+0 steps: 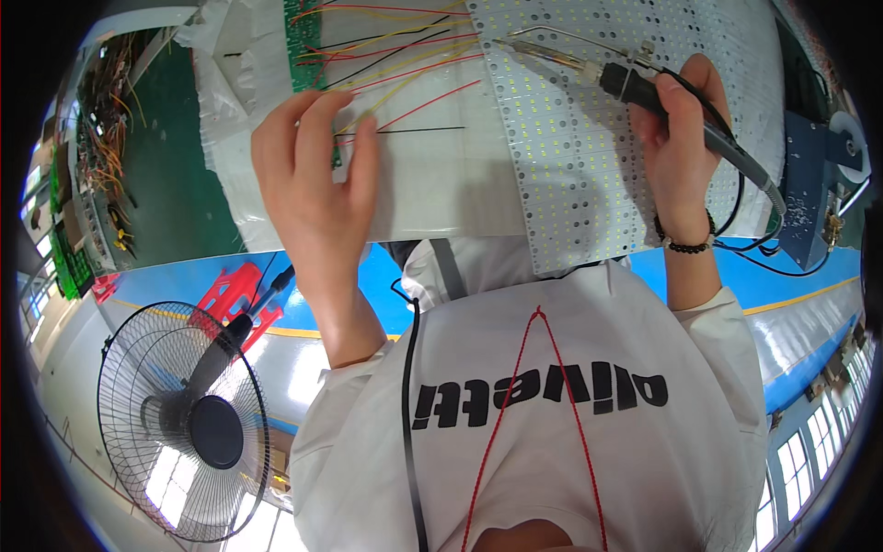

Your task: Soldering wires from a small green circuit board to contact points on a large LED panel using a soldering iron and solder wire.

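Observation:
My right hand [681, 138] is wrapped around a black-handled soldering iron [644, 90]. Its tip and a thin metal guide tube [561, 34] point left, over a white LED panel [589, 193] dotted with small yellow chips. My left hand [317, 166] rests over a narrow green circuit board [303, 55], its thumb and fingers apart and bent, covering part of the board. Red, yellow and black wires run right from the board toward the panel's left edge. Close to my left fingertips lie a loose red wire [432, 103] and a black wire [418, 130].
A translucent sheet [441, 198] covers part of the green work surface [166, 166]. Bundled wires [106, 156] hang at the far left. A blue machine with a solder spool [809, 175] stands right, a cable running to the iron. Lower left are a black fan [184, 419] and red stool [235, 294].

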`<control>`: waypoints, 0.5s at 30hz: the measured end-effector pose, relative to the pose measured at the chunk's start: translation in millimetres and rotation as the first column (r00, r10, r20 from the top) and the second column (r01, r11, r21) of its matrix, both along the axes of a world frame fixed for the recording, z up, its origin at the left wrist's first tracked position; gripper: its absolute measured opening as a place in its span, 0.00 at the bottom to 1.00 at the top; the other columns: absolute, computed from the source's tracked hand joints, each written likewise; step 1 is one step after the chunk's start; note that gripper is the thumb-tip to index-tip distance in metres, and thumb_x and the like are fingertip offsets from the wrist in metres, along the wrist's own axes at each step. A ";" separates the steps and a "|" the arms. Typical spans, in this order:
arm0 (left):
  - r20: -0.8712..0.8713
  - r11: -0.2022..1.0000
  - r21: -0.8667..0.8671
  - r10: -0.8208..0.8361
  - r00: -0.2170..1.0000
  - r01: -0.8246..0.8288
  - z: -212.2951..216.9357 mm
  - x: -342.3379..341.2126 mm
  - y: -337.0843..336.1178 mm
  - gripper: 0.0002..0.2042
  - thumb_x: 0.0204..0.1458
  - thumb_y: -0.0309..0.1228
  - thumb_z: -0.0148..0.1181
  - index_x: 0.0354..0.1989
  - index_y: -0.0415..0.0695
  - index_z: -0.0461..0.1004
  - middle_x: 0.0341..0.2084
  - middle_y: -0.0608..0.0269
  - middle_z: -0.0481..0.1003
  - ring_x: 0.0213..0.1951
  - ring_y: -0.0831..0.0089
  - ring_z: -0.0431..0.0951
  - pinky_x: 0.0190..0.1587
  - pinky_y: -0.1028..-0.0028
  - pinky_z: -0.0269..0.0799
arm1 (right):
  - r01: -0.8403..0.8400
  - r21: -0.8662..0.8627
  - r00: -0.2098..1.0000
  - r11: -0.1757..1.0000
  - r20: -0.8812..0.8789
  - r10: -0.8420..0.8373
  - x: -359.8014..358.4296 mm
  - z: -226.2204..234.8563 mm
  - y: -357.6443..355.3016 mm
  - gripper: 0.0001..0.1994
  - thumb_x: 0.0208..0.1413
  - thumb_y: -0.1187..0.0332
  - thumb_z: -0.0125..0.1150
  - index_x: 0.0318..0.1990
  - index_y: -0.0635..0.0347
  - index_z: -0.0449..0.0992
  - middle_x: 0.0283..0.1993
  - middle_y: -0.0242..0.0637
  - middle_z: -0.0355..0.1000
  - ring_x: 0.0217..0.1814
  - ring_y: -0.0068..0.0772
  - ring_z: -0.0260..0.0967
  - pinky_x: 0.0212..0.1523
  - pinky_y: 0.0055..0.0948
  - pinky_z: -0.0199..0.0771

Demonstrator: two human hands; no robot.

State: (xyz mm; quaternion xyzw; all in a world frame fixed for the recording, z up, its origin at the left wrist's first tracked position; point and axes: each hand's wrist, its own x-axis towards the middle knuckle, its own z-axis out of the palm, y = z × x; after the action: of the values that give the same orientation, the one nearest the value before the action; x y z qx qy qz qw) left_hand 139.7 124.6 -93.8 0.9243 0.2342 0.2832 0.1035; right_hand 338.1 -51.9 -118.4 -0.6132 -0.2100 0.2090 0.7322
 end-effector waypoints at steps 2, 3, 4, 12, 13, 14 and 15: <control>-0.094 0.994 0.044 0.109 0.990 -0.105 3.1 -14.4 4.5 0.11 0.41 0.25 0.64 0.35 0.43 0.75 0.38 0.60 0.71 0.40 0.60 0.69 0.40 0.65 0.66 | 0.016 -0.033 1.000 0.999 -0.018 -0.017 -0.6 2.5 2.5 0.10 0.53 0.73 0.49 0.24 0.55 0.55 0.14 0.29 0.57 0.14 0.16 0.49 0.16 0.19 0.48; -0.095 0.992 0.032 0.123 0.988 -0.120 2.9 -17.4 6.5 0.10 0.40 0.26 0.64 0.34 0.44 0.75 0.37 0.61 0.71 0.40 0.61 0.69 0.41 0.66 0.65 | 0.011 -0.078 0.999 0.997 0.035 -0.008 -4.4 8.3 5.8 0.11 0.53 0.73 0.49 0.23 0.55 0.55 0.14 0.29 0.56 0.14 0.16 0.47 0.16 0.19 0.46; -0.103 0.991 0.042 0.131 0.986 -0.127 3.0 -18.3 8.4 0.10 0.40 0.26 0.64 0.34 0.44 0.75 0.37 0.61 0.71 0.40 0.61 0.69 0.41 0.66 0.65 | 0.003 -0.069 1.000 0.998 0.026 -0.001 -5.1 8.2 5.9 0.11 0.53 0.73 0.49 0.23 0.55 0.55 0.14 0.29 0.56 0.14 0.16 0.47 0.16 0.19 0.46; -0.176 0.999 0.049 -0.010 0.984 0.019 -0.5 -20.0 16.1 0.08 0.38 0.28 0.65 0.30 0.48 0.76 0.37 0.67 0.71 0.43 0.63 0.67 0.44 0.66 0.62 | 0.020 0.007 0.999 1.000 -0.048 -0.019 -1.7 6.2 2.5 0.13 0.50 0.69 0.58 0.23 0.55 0.59 0.15 0.27 0.60 0.14 0.14 0.54 0.14 0.17 0.49; -0.169 0.997 0.073 -0.005 0.986 0.017 -2.9 -20.0 17.7 0.08 0.38 0.27 0.65 0.29 0.48 0.76 0.37 0.68 0.72 0.43 0.63 0.67 0.44 0.66 0.62 | 0.018 0.015 0.999 1.000 -0.051 -0.017 -1.7 5.7 2.9 0.13 0.50 0.69 0.58 0.23 0.55 0.59 0.15 0.26 0.60 0.14 0.14 0.54 0.14 0.17 0.49; -0.166 0.997 0.071 -0.007 0.986 0.019 -3.5 -19.6 19.8 0.08 0.38 0.27 0.65 0.29 0.48 0.76 0.37 0.68 0.72 0.43 0.63 0.67 0.44 0.66 0.62 | 0.019 0.013 0.999 1.000 -0.048 -0.019 -1.7 5.4 3.5 0.13 0.50 0.69 0.58 0.23 0.55 0.59 0.15 0.26 0.60 0.14 0.14 0.54 0.14 0.17 0.49; -0.153 0.996 0.089 -0.007 0.988 0.021 -3.7 -19.2 22.3 0.07 0.38 0.26 0.64 0.29 0.49 0.75 0.36 0.69 0.72 0.42 0.63 0.68 0.43 0.66 0.62 | 0.013 0.007 0.999 1.000 -0.032 -0.013 -1.6 5.0 4.3 0.13 0.50 0.70 0.58 0.23 0.55 0.59 0.15 0.26 0.59 0.14 0.14 0.54 0.14 0.17 0.49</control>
State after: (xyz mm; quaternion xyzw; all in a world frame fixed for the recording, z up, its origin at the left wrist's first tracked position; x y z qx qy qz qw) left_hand 120.6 146.8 -97.4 0.9486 0.2220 0.2211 0.0454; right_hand 336.4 -47.6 -113.4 -0.6085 -0.1952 0.2131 0.7391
